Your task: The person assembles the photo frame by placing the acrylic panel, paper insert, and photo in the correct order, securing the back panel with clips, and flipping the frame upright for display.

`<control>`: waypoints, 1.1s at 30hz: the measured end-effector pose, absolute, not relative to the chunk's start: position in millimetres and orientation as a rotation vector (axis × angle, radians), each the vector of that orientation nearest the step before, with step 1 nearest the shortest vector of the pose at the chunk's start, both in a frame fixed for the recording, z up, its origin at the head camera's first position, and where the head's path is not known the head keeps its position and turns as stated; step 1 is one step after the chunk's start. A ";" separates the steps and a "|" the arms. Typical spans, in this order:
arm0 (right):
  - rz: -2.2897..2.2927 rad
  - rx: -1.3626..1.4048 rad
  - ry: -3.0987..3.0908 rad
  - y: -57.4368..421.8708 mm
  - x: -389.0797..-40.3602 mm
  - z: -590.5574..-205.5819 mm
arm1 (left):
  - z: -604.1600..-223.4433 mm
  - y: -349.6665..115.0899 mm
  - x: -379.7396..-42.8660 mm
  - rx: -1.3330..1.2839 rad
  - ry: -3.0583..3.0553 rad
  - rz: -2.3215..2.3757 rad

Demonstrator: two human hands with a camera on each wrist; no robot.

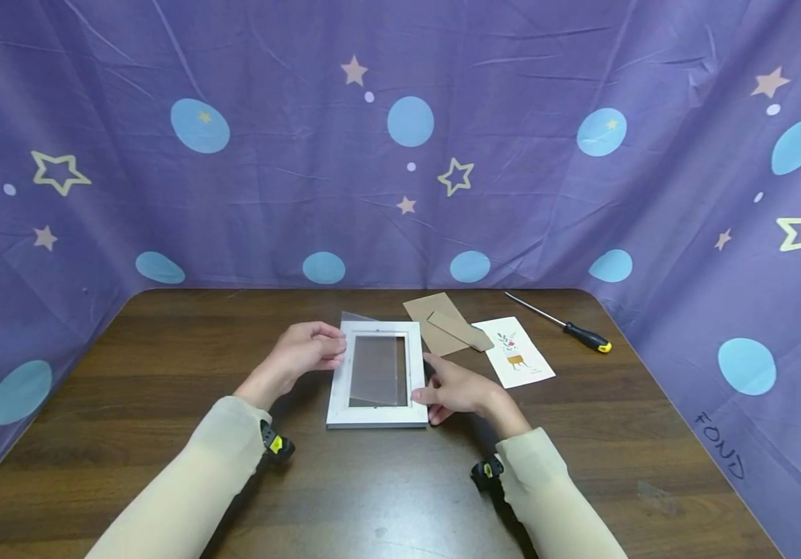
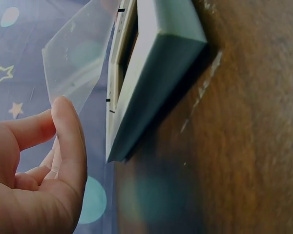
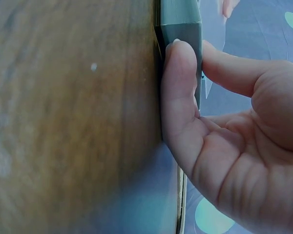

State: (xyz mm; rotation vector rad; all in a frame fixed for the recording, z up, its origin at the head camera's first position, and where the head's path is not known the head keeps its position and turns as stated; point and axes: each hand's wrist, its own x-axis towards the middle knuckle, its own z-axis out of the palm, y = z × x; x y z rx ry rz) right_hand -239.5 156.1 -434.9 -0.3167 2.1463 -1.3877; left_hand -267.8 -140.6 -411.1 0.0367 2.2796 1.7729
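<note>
A white picture frame [image 1: 377, 415] lies on the brown table with its back side up. Over its opening a clear sheet [image 1: 376, 365] sits at a slant, one corner sticking out past the far edge. The left hand [image 1: 307, 347] pinches a corner of this clear sheet [image 2: 75, 63] between thumb and fingers, just above the frame's left side. On the other side, the right hand [image 1: 462, 388] grips the frame's right edge, its thumb on top and a finger against the outer side [image 3: 181, 31].
Beyond the frame lies a brown backing board [image 1: 435, 341] with its stand leg [image 1: 458, 330]. Right of it is a white card [image 1: 521, 365] with a printed drawing. A screwdriver [image 1: 585, 336] rests near the table's right side. A purple curtain [image 1: 400, 217] hangs behind the table.
</note>
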 end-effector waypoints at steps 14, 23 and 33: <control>-1.388 -0.313 2.158 156.5 -239.8 -436.5 | -419.5 -131.9 -268.0 0.018 2.244 1.784; -1.393 -0.319 2.153 156.4 -239.6 -437.1 | -423.2 -127.9 -267.8 0.034 2.212 1.807; -1.393 -0.321 2.147 156.6 -240.2 -437.2 | -424.3 -124.2 -269.5 0.021 2.202 1.783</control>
